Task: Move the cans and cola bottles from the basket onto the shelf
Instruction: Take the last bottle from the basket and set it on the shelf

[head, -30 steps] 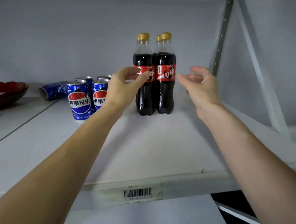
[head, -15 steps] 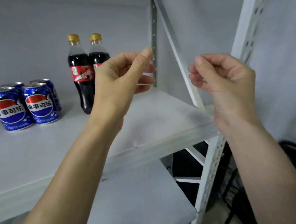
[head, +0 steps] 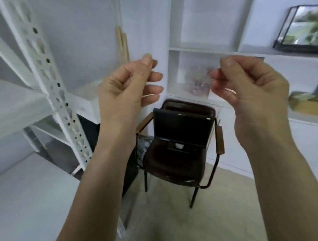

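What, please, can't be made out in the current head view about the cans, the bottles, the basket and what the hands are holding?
- Cans, cola bottles, basket: none in frame; the head view faces the chair, so progress is unknowable.
- Shelf: cut off by the left edge.
- Left hand, right hand: fingers curled, apparently empty; palms face away.
- Black object on the chair: blurred, unidentifiable.
- Picture in the wall niche: blurred, partly behind the right hand.

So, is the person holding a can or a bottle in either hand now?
No, the left hand and the right hand are both raised with loosely curled fingers and hold nothing; no can or bottle is in view.
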